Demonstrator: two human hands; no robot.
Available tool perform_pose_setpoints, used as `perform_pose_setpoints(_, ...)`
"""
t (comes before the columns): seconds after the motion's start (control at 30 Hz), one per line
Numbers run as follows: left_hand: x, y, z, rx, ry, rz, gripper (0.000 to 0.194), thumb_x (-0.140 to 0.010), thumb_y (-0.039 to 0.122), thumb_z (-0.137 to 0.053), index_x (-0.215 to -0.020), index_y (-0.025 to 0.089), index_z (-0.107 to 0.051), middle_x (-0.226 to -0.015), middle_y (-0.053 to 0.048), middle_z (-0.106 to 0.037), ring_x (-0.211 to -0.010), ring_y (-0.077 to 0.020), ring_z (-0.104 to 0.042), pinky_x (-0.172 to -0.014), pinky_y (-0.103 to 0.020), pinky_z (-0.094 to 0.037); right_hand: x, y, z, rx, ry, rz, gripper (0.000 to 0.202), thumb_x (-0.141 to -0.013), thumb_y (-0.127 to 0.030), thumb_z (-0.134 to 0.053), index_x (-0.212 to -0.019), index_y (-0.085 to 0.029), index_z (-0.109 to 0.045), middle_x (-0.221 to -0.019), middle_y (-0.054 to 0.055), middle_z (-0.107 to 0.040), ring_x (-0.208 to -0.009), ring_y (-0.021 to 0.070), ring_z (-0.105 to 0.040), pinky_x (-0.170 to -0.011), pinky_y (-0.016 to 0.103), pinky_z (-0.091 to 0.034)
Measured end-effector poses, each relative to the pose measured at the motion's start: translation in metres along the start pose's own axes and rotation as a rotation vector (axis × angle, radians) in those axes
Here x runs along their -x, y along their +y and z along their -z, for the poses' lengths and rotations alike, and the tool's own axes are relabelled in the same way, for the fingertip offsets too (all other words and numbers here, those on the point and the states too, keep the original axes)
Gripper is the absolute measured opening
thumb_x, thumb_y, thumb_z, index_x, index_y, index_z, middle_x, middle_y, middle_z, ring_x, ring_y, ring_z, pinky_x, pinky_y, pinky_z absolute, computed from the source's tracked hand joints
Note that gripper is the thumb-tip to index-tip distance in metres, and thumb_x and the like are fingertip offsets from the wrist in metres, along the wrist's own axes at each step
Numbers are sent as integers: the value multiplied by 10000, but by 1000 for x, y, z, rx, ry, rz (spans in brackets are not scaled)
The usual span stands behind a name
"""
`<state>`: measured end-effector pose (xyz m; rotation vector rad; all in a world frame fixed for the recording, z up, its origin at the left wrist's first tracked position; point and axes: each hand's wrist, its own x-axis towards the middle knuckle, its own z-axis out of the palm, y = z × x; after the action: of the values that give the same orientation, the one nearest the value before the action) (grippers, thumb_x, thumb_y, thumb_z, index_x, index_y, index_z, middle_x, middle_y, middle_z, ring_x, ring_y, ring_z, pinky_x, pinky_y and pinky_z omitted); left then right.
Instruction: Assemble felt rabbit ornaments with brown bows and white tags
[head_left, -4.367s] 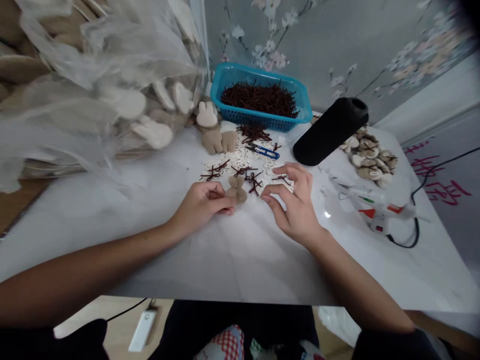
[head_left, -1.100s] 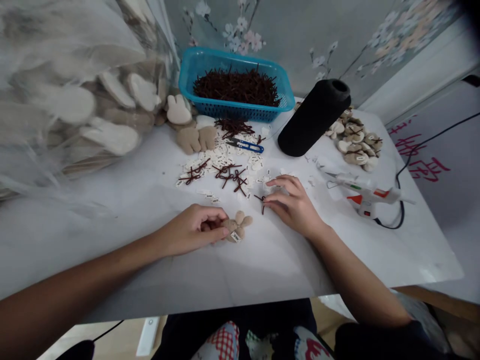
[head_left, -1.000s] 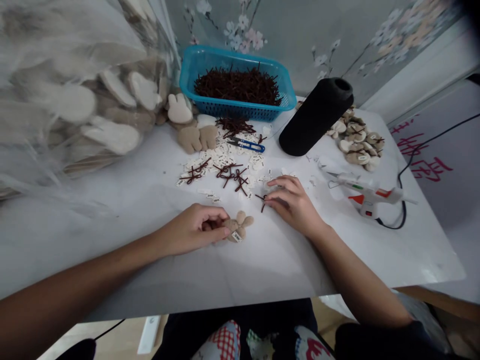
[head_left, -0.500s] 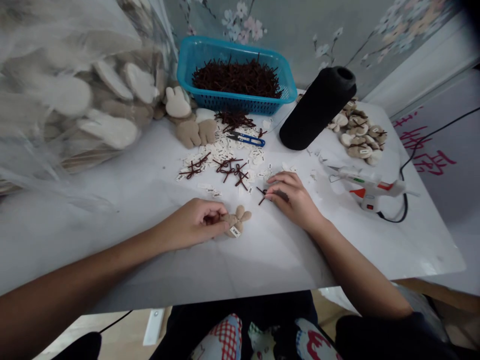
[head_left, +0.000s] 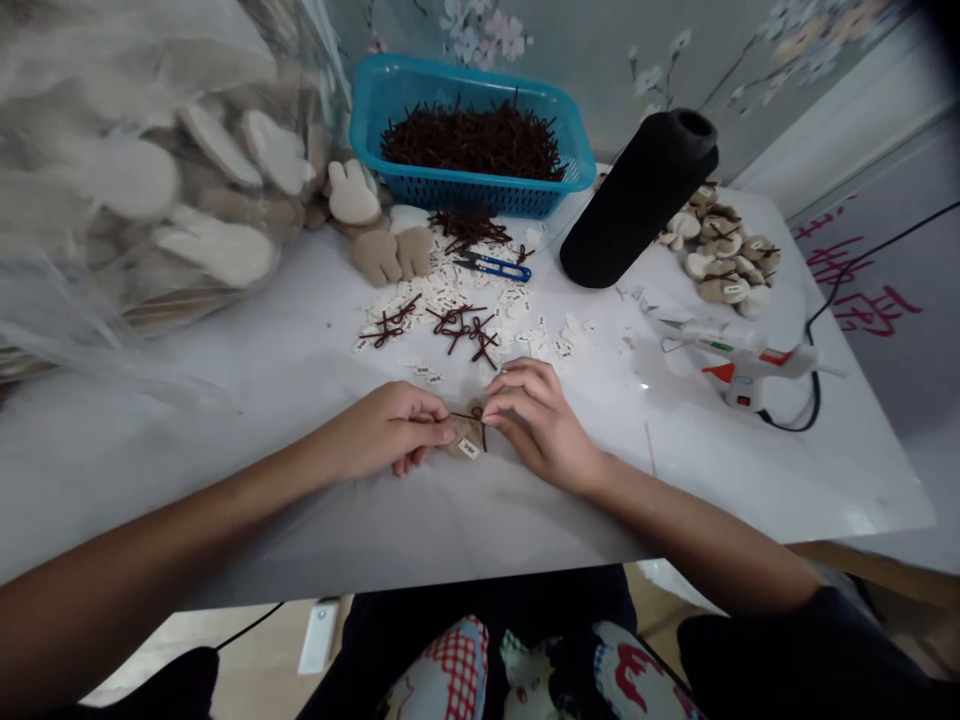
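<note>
A small beige plush rabbit [head_left: 457, 447] with a white label lies at the front middle of the table. My left hand [head_left: 401, 428] pinches its left side between thumb and fingers. Over the rabbit's upper part is a dark brown bow [head_left: 477, 415], pinched by the fingertips of my right hand [head_left: 536, 415]. The rabbit's ears are mostly hidden behind the bow and my right fingers. Just beyond my hands, several loose brown bows [head_left: 454, 322] rest on and beside scattered small white labels [head_left: 517, 300].
Behind are a blue basket [head_left: 472, 190] of brown bows, blue snips [head_left: 495, 267] and a black cylinder [head_left: 637, 200]. A clear bag of plush pieces [head_left: 217, 250] stands left. At right are a corded glue gun [head_left: 757, 375] and a pile of plush rabbits [head_left: 724, 255].
My right hand has moved left with the bow, from the bare table onto the rabbit. My left hand still holds the rabbit, and its fingers have shifted slightly.
</note>
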<state>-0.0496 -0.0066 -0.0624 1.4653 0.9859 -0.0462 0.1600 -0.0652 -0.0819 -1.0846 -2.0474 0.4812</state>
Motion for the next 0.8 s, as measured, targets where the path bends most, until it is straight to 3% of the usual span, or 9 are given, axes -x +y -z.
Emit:
perform_pose_setpoints(0.5, -1, 0, -4, -29, 40, 36, 298, -806, 357, -535, -577, 166, -517, -465, 24, -503, -408, -104, -488, -379, -189, -394, 2, 1, -8, 90, -34, 35, 102, -916, -163, -506, -878, -210, -589, -976, 69, -632, -1075, 233, -468, -951, 430, -441)
perform_pose_setpoints(0.8, 2, 2, -4, -37, 39, 20, 291, -811, 339, -524, -579, 165, -502, -467, 31, -504, -396, -88, -470, -379, -178, -373, 2, 1, -11, 122, -69, -26, 117, -917, -184, -514, -860, -223, -609, -980, 60, -635, -1080, 235, -482, -925, 435, -439)
